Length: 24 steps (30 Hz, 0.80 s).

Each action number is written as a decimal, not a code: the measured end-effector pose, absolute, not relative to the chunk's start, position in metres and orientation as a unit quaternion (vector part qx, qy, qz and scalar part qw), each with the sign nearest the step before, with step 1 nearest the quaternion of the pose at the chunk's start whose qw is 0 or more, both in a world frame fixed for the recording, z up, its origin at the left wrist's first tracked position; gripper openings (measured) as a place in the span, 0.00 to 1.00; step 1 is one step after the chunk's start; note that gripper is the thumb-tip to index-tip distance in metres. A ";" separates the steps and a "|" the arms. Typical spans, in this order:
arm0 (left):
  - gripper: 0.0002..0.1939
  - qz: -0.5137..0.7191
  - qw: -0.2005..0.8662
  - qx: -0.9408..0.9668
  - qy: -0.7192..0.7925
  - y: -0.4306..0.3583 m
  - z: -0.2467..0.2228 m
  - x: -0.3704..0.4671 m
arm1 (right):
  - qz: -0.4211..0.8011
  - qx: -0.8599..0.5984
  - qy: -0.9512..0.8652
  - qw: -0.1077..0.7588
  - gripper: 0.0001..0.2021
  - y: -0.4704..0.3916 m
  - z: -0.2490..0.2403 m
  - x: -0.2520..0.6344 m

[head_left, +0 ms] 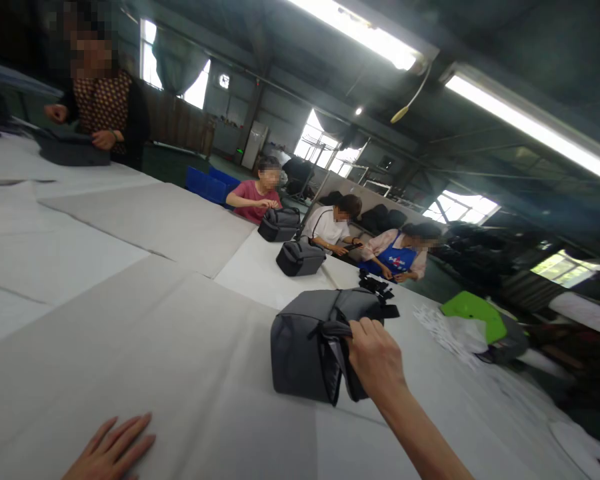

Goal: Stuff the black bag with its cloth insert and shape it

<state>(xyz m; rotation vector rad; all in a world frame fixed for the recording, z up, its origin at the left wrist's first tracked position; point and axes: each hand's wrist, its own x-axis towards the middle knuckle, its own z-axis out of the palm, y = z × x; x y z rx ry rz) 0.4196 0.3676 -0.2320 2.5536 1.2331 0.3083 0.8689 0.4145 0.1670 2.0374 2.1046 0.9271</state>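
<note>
Gripping a dark strap or flap on the near side of the grey bag (305, 347), the right hand (375, 360) has its grip closed, fingers curled round the fabric with the thumb on top. The left hand (111, 448) lies flat on the tabletop (145, 320) near the lower edge of the view, well apart from the bag, its grip spread with fingers stretched out and holding nothing.

Since only one hand is on the bag and nothing steadies its body, a pull on that strap would likely drag or tip the whole bag across the smooth white covering. The loose flap could also slip out of the fingers, because the hold is on soft, folding fabric and not on a firm handle.

The bag is boxy, soft-sided and dark grey, standing on the tabletop just in front of the right hand, with a black strap crossing its top. Small black parts (377, 288) lie just beyond it. Two similar bags (300, 258) sit farther along, beside seated people (330, 227) working on the far side, and one person (103, 100) stands at the upper left.
</note>
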 end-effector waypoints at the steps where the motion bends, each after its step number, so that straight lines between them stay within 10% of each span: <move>1: 0.27 0.109 0.144 0.886 0.426 0.364 -0.225 0.421 | 0.285 0.660 0.695 0.036 0.06 0.407 0.175 0.850; 14: 0.26 0.278 0.293 0.769 0.495 0.348 -0.188 0.409 | 0.008 0.643 0.757 0.114 0.10 0.373 0.223 0.558; 24: 0.20 0.344 0.182 0.666 0.637 0.253 -0.194 0.117 | -0.192 0.480 0.823 0.234 0.14 0.421 0.267 0.340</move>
